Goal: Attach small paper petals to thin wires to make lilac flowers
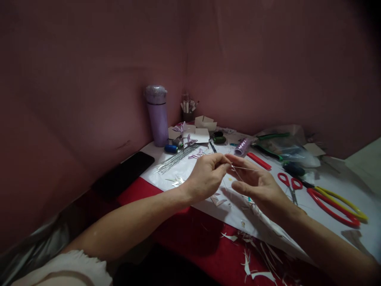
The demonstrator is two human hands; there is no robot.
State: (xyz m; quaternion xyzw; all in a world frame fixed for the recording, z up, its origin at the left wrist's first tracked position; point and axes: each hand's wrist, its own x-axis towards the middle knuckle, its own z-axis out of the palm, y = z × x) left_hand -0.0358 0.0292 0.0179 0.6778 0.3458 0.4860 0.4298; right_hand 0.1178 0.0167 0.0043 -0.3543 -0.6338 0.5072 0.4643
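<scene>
My left hand [208, 174] is closed in a pinch on a thin wire at the middle of the view, its fingertips hiding most of the grip. From this pinch a pale thread [245, 168] runs straight across to my right hand [257, 180]. The right fingers curve behind the left fingertips, and the right thumb stands apart from them. Where the thread is gripped in the right hand is hidden. Below the hands, cut paper scraps [218, 200] lie on the white sheet [205, 214]. Beyond them are purple looped petal shapes [196, 155] and a bundle of wires [175, 159].
At the right lie red-handled scissors [290, 184], pliers with red and yellow handles [337, 202] and a plastic bag [297, 147]. A purple bottle [158, 119], a blue thread spool [170, 149] and a black phone-like slab [125, 172] are left. Pink walls enclose the corner.
</scene>
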